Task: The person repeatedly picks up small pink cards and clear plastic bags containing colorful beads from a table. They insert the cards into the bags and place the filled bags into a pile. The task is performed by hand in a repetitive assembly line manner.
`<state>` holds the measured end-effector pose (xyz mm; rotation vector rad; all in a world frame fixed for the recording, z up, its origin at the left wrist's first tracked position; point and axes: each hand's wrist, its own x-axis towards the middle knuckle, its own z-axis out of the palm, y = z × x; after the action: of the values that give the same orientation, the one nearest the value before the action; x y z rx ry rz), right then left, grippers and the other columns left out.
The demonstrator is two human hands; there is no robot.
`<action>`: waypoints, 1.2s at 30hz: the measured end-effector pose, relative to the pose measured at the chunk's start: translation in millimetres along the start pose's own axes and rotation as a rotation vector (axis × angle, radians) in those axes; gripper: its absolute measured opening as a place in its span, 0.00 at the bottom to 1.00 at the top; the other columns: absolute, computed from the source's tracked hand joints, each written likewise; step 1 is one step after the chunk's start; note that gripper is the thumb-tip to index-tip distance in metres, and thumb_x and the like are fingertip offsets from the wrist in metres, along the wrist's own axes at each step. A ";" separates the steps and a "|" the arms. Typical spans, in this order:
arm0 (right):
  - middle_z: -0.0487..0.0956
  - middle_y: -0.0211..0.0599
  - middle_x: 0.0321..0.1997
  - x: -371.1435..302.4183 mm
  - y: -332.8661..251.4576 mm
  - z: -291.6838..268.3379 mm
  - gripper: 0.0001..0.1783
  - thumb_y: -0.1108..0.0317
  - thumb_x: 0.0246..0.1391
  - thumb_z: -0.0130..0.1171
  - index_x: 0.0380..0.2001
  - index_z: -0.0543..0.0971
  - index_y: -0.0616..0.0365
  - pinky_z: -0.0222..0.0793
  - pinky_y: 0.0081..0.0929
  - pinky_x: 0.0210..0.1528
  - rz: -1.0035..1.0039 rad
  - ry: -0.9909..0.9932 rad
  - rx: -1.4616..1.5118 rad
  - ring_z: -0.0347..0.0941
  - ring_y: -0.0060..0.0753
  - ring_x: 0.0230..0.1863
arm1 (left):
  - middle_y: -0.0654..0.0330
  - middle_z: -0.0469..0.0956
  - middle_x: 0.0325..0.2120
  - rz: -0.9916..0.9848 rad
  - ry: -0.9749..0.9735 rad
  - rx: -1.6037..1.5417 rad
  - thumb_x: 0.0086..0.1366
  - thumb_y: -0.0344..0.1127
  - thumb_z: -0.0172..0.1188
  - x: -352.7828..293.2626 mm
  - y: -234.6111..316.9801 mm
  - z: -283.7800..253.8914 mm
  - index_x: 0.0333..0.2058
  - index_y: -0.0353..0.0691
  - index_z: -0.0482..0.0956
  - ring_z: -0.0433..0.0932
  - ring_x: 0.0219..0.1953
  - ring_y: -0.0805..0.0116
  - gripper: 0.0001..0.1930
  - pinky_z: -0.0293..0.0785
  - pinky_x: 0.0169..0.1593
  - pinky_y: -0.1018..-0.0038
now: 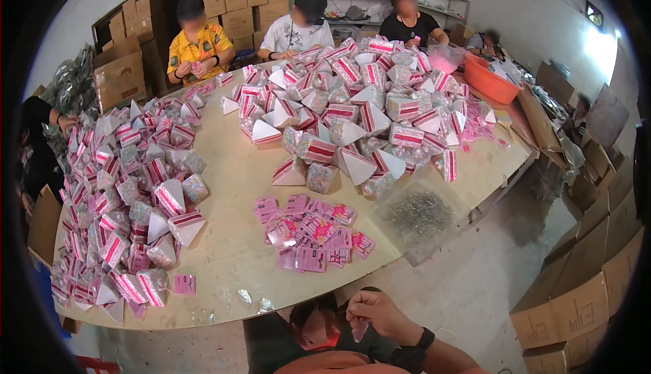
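Note:
My right hand (381, 316) is over my lap, just in front of the table's near edge, with a dark watch on its wrist. Its fingers are pinched on a small pink card (359, 331), which hangs down below them. I cannot make out my left hand. Nearest on the tabletop lies a loose heap of pink printed cards (315, 233). To its right, a shallow clear tray (415, 255) of small metal pieces (422, 210) overhangs the table edge. Beyond is a big pile of cake-slice-shaped pieces (346, 130) in white, pink and red.
Another pile of cake-slice shapes (135, 211) covers the table's left side, with a single pink card (184, 284) beside it. Several people sit around the far side. An orange basin (489, 82) stands at the back right. Cardboard boxes (573, 306) line the right floor.

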<state>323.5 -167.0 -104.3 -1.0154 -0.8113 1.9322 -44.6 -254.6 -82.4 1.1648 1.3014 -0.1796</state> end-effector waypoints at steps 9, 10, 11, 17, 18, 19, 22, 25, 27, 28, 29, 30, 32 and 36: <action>0.76 0.34 0.27 4.9 6.7 -0.2 0.06 0.69 0.58 0.53 0.31 0.73 0.61 0.74 0.25 0.22 0.035 0.030 0.029 0.73 0.24 0.24 | 0.51 0.79 0.37 -0.014 0.012 -0.022 0.56 0.49 0.58 3.5 -6.1 -1.6 0.44 0.38 0.77 0.76 0.40 0.55 0.23 0.70 0.47 0.62; 0.76 0.33 0.27 4.8 6.2 -0.5 0.06 0.69 0.58 0.54 0.31 0.74 0.60 0.74 0.23 0.24 0.042 0.034 0.034 0.73 0.22 0.24 | 0.51 0.79 0.37 -0.015 0.012 -0.022 0.56 0.49 0.58 3.6 -7.3 -1.8 0.44 0.38 0.77 0.76 0.40 0.55 0.23 0.70 0.47 0.62; 0.77 0.32 0.27 5.3 5.9 0.0 0.05 0.69 0.58 0.54 0.31 0.74 0.59 0.73 0.21 0.26 0.049 0.035 0.040 0.73 0.20 0.24 | 0.51 0.79 0.37 -0.015 0.015 -0.025 0.56 0.49 0.58 2.6 -7.9 -3.0 0.44 0.38 0.77 0.76 0.40 0.55 0.23 0.69 0.48 0.62; 0.76 0.32 0.26 4.5 -3.2 3.7 0.06 0.69 0.58 0.54 0.31 0.74 0.60 0.73 0.21 0.26 0.087 0.070 0.011 0.73 0.21 0.24 | 0.50 0.78 0.38 -0.021 0.030 -0.036 0.56 0.50 0.58 -1.2 -13.5 -3.4 0.45 0.39 0.77 0.76 0.42 0.56 0.24 0.68 0.50 0.62; 0.76 0.32 0.26 5.1 -2.0 3.5 0.06 0.69 0.58 0.54 0.30 0.74 0.60 0.73 0.22 0.26 0.074 0.070 0.016 0.74 0.21 0.24 | 0.50 0.78 0.38 -0.019 0.028 -0.032 0.56 0.50 0.58 -0.9 -13.9 -4.4 0.45 0.39 0.77 0.76 0.42 0.56 0.24 0.68 0.50 0.62; 0.76 0.32 0.26 5.9 0.8 2.5 0.06 0.69 0.58 0.54 0.30 0.74 0.60 0.73 0.22 0.26 0.061 0.070 0.022 0.74 0.22 0.24 | 0.50 0.78 0.39 -0.019 0.027 -0.032 0.56 0.50 0.58 -1.1 -14.0 -5.8 0.45 0.39 0.77 0.76 0.42 0.56 0.24 0.68 0.50 0.62; 0.76 0.32 0.26 10.5 14.6 2.7 0.06 0.69 0.58 0.54 0.30 0.74 0.60 0.73 0.21 0.26 0.063 0.077 0.040 0.74 0.22 0.23 | 0.50 0.78 0.39 -0.031 0.036 -0.041 0.56 0.51 0.58 -3.1 -15.6 -4.4 0.45 0.39 0.77 0.76 0.43 0.56 0.24 0.67 0.51 0.61; 0.76 0.32 0.26 11.7 18.1 5.0 0.06 0.69 0.58 0.54 0.30 0.74 0.60 0.72 0.21 0.25 0.085 0.073 0.051 0.74 0.22 0.23 | 0.49 0.78 0.40 -0.040 0.044 -0.043 0.56 0.52 0.58 -3.6 -18.4 -3.3 0.46 0.40 0.77 0.75 0.44 0.56 0.25 0.66 0.52 0.61; 0.77 0.33 0.25 9.2 17.8 5.4 0.06 0.69 0.58 0.54 0.31 0.74 0.60 0.72 0.21 0.25 0.106 0.083 0.054 0.74 0.22 0.22 | 0.49 0.78 0.40 -0.045 0.043 -0.043 0.56 0.52 0.58 -3.8 -21.0 -3.8 0.46 0.40 0.77 0.75 0.44 0.56 0.25 0.66 0.53 0.61; 0.77 0.33 0.25 8.2 17.3 5.2 0.06 0.69 0.58 0.54 0.31 0.74 0.60 0.72 0.21 0.25 0.116 0.096 0.054 0.74 0.22 0.22 | 0.49 0.78 0.40 -0.047 0.040 -0.040 0.56 0.52 0.58 -4.4 -23.0 -3.0 0.46 0.40 0.77 0.75 0.44 0.56 0.25 0.66 0.53 0.61; 0.77 0.34 0.25 8.1 17.0 5.3 0.06 0.69 0.58 0.54 0.31 0.74 0.60 0.72 0.21 0.25 0.128 0.101 0.054 0.74 0.22 0.22 | 0.49 0.78 0.40 -0.053 0.042 -0.043 0.56 0.52 0.58 -6.4 -25.6 -0.6 0.46 0.40 0.77 0.75 0.45 0.56 0.25 0.66 0.53 0.61; 0.78 0.34 0.25 7.4 14.6 6.1 0.06 0.69 0.58 0.53 0.31 0.74 0.60 0.72 0.21 0.24 0.116 0.084 0.038 0.74 0.23 0.22 | 0.49 0.78 0.40 -0.058 0.045 -0.046 0.56 0.52 0.58 -8.3 -28.3 1.7 0.46 0.40 0.77 0.75 0.45 0.56 0.25 0.65 0.54 0.61; 0.78 0.36 0.25 5.5 6.9 9.1 0.05 0.69 0.58 0.53 0.32 0.74 0.60 0.72 0.21 0.23 0.098 0.049 0.009 0.74 0.23 0.21 | 0.49 0.78 0.41 -0.067 0.047 -0.046 0.56 0.53 0.58 -10.1 -35.2 6.3 0.47 0.40 0.77 0.75 0.45 0.57 0.26 0.65 0.54 0.61; 0.78 0.39 0.24 8.0 -7.7 12.2 0.06 0.70 0.58 0.52 0.33 0.73 0.63 0.72 0.22 0.25 0.026 0.082 -0.101 0.75 0.28 0.21 | 0.48 0.77 0.41 -0.091 0.028 0.018 0.56 0.53 0.57 -12.4 -52.5 9.2 0.47 0.41 0.76 0.75 0.46 0.57 0.26 0.64 0.56 0.60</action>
<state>312.7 -158.5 -95.2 -1.1631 -0.8596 1.8744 -78.6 -291.9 -103.5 1.1272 1.3815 -0.2424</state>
